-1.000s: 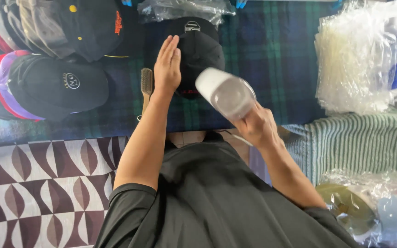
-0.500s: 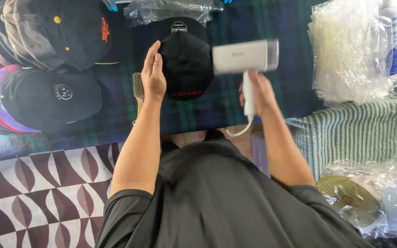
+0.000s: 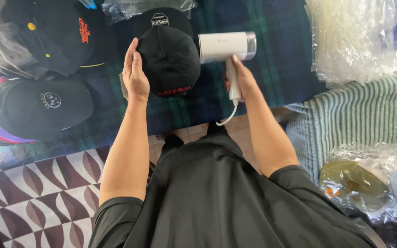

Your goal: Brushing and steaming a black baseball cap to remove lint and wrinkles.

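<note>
A black cap (image 3: 168, 57) with red lettering on its edge lies on a dark plaid cloth (image 3: 276, 55). My left hand (image 3: 135, 73) rests against the cap's left side, fingers together and extended. My right hand (image 3: 242, 78) grips the handle of a white handheld steamer (image 3: 226, 48), whose head points left at the cap's right side. A white cord hangs from the steamer's handle down past the cloth's edge.
More black caps (image 3: 42, 103) are stacked at the left, some in clear bags. A pile of clear plastic bags (image 3: 354, 36) lies at the upper right. A striped green cloth (image 3: 359, 115) and a bagged olive cap (image 3: 352, 183) are at the right. A patterned rug (image 3: 37, 193) covers the floor.
My right hand has brought the steamer from pointing toward me to level beside the cap, then closer to it. My left hand has curled around the cap's left side.
</note>
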